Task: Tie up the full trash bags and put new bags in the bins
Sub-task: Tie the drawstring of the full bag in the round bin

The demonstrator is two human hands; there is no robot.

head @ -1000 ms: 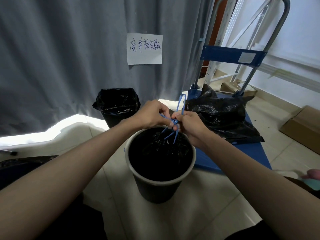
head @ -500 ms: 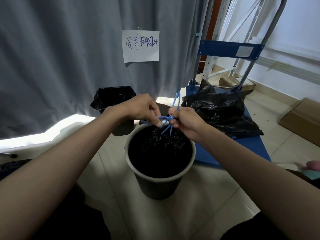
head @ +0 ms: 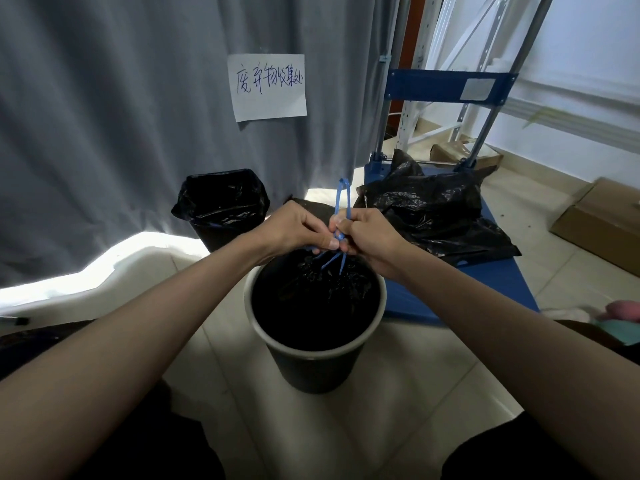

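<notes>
A round dark bin [head: 313, 367] with a pale rim stands on the floor in front of me, a black trash bag [head: 322, 296] gathered inside it. Just above the bin's far rim, my left hand [head: 294, 228] and my right hand [head: 369, 233] meet, both pinching the bag's blue drawstring [head: 341, 202]. One loop of the string rises above my fingers and short ends hang down toward the bag. A second bin [head: 221, 206] lined with a black bag stands behind to the left.
A blue platform trolley [head: 498, 282] at the right carries a full black bag [head: 433, 216]. A grey curtain [head: 121, 116] with a handwritten paper sign [head: 270, 86] hangs behind. Cardboard boxes [head: 599, 220] lie at the far right, white shelving behind the trolley.
My hands have stayed together over the bin, working the blue string; the left thumb now presses closer on the knot and the upright loop stands a little taller.
</notes>
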